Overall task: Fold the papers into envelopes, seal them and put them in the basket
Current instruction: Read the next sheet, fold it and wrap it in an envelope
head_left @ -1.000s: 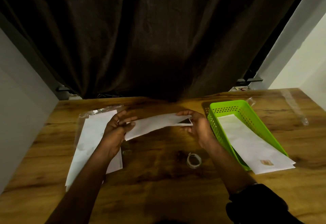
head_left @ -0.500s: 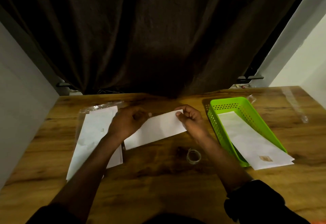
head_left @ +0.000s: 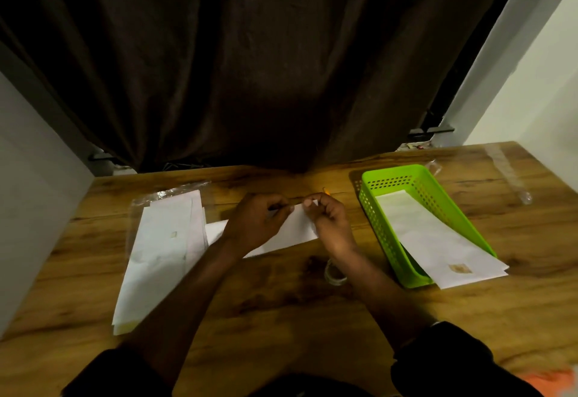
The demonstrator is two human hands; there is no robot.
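White envelope (head_left: 297, 227) under left hand (head_left: 255, 224)

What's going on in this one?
A person is working a folded white paper on the wooden table: the left hand and right hand both pinch its far edge. A stack of papers lies to the left, a tape roll near the right wrist, and at least one envelope lies in the green basket.

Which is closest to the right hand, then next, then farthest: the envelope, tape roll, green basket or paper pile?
1. The envelope, pinched by the right hand.
2. The tape roll, beside the wrist, and the green basket, to the right: too close to call.
3. The paper pile, far left.
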